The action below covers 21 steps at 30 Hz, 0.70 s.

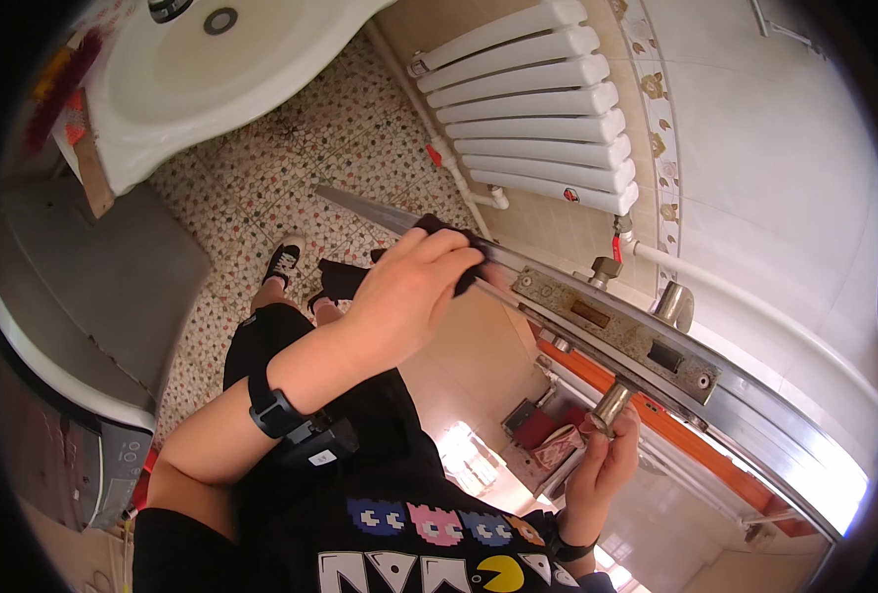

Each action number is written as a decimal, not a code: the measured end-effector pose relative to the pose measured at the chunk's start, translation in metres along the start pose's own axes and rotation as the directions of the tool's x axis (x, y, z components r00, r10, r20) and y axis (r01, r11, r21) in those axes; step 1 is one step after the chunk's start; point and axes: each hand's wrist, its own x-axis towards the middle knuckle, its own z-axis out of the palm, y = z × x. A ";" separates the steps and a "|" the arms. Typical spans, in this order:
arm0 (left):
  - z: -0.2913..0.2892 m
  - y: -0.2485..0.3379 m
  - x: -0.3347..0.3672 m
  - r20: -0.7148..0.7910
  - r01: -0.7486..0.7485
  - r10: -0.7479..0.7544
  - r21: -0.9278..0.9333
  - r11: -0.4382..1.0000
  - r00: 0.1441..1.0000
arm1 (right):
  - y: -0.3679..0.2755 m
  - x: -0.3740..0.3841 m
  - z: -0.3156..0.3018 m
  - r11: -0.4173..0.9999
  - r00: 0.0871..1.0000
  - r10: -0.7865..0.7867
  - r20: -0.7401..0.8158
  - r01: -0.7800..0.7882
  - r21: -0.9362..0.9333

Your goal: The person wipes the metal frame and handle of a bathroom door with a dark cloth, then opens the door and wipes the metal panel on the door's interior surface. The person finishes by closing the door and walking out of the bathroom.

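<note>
My left hand [406, 287] presses a dark cloth [474, 262] against the narrow edge of a door [755, 427], with its fingers bent over the cloth. The worn metal lock plate [589, 314] is set into that edge, just right of the cloth. My right hand [602, 466] is closed around the metal door handle [612, 403] on the near side of the door. On the far side another handle [674, 301] and a metal knob [605, 269] stick out. Part of the cloth is hidden under my left fingers.
A white washbasin [212, 104] is at the upper left, above a speckled tile floor [251, 183]. Behind the door, a white radiator [538, 119] hangs on the wall, with a pipe [746, 311] running from it. A washing machine [88, 435] stands at the lower left.
</note>
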 end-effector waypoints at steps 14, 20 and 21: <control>0.016 0.002 -0.015 -0.088 -0.113 0.108 -0.054 0.992 0.990 | -0.020 0.036 -0.035 0.986 0.880 -0.014 0.474 0.090 -0.137; 0.007 -0.014 -0.012 -0.115 0.092 -0.088 0.027 0.995 0.989 | -0.023 0.047 -0.025 0.980 0.871 -0.118 0.476 0.180 -0.087; 0.006 -0.017 -0.011 -0.132 0.020 -0.020 -0.001 1.000 0.991 | -0.022 0.048 -0.025 0.987 0.859 -0.097 0.503 0.150 -0.066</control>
